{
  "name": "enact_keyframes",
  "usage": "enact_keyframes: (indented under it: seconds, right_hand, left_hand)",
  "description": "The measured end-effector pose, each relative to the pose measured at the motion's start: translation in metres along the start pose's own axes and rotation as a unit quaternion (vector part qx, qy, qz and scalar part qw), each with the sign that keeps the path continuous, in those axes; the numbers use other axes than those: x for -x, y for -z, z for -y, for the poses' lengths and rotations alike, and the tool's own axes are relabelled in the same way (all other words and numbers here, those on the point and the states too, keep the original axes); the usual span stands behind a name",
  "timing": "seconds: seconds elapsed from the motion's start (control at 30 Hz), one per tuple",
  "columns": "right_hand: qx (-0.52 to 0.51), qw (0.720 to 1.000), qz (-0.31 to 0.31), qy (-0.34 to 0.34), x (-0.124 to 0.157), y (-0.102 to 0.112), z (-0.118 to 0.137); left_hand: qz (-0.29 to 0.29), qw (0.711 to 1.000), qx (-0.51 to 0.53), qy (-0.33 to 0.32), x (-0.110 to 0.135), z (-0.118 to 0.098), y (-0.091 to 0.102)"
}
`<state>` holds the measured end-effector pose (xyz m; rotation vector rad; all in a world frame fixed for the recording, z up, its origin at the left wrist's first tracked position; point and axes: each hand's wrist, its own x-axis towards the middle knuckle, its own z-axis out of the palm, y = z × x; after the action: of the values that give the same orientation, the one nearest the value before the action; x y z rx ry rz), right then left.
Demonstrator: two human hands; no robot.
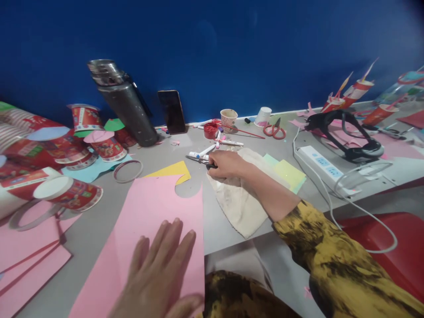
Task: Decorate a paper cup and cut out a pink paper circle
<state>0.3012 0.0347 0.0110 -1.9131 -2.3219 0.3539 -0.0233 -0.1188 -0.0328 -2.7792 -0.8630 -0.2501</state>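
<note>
My left hand [155, 269] lies flat and open on a large pink paper sheet [145, 212] at the table's near edge. A round notch is cut from the sheet's far edge. My right hand [227, 164] reaches forward over a cream cloth [236, 203], its fingers closed on the handles of small scissors [197, 159], whose blades point left. White marker pens [212, 148] lie just beyond the scissors. A yellow paper piece [172, 170] sits next to the pink sheet.
Red printed paper cups [68, 192] and coloured paper crowd the left. A steel flask [124, 104] and a phone [171, 111] lean on the blue wall. Red paint pot [210, 130], red scissors [274, 130], power strip [323, 165], black headset [344, 132], red chair [384, 238].
</note>
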Motion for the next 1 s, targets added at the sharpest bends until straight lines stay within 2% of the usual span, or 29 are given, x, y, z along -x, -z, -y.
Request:
enact_keyframes:
  seconds: [0.03, 0.07, 0.1, 0.2, 0.3, 0.47, 0.6, 0.67, 0.77, 0.87, 1.0]
  right_hand:
    - [-0.001, 1.0, 0.0, -0.001, 0.0, 0.0, 0.0]
    - [-0.001, 1.0, 0.002, -0.003, 0.0, 0.0, 0.001]
    - [-0.001, 1.0, 0.004, -0.003, 0.0, 0.001, 0.001]
    - [0.0, 1.0, 0.009, -0.003, 0.0, 0.001, 0.001]
    - [-0.006, 1.0, 0.004, -0.004, 0.0, 0.001, 0.0]
    - [-0.006, 1.0, 0.006, -0.003, 0.0, 0.001, 0.0]
    - [-0.007, 1.0, 0.011, -0.008, 0.0, 0.002, 0.001]
    - [-0.013, 1.0, 0.014, -0.013, 0.0, 0.002, 0.001]
    - [-0.019, 1.0, 0.013, -0.018, 0.0, 0.001, 0.001]
    - [-0.019, 1.0, 0.009, -0.02, 0.0, 0.001, 0.002]
    - [-0.019, 1.0, 0.006, -0.015, 0.001, 0.001, 0.003]
  left_hand:
    - [0.01, 0.999, 0.006, -0.035, 0.006, 0.011, 0.003]
    - [0.018, 0.999, 0.008, -0.038, 0.01, 0.022, 0.005]
    - [0.033, 0.999, 0.007, -0.022, 0.014, 0.031, 0.004]
    - [0.016, 1.0, 0.008, 0.008, 0.02, 0.05, -0.005]
    - [-0.003, 1.0, 0.028, 0.0, 0.024, 0.056, -0.009]
    - [-0.046, 0.995, 0.044, 0.079, 0.038, 0.064, -0.001]
    - [-0.029, 0.999, 0.012, 0.031, 0.047, 0.075, -0.017]
    - [-0.02, 0.999, -0.013, 0.027, 0.047, 0.076, -0.026]
    - [-0.025, 0.998, -0.031, 0.052, 0.038, 0.066, -0.031]
    - [-0.049, 0.995, -0.053, 0.071, 0.021, 0.049, -0.029]
    - [-0.081, 0.993, -0.071, 0.041, -0.004, 0.035, -0.031]
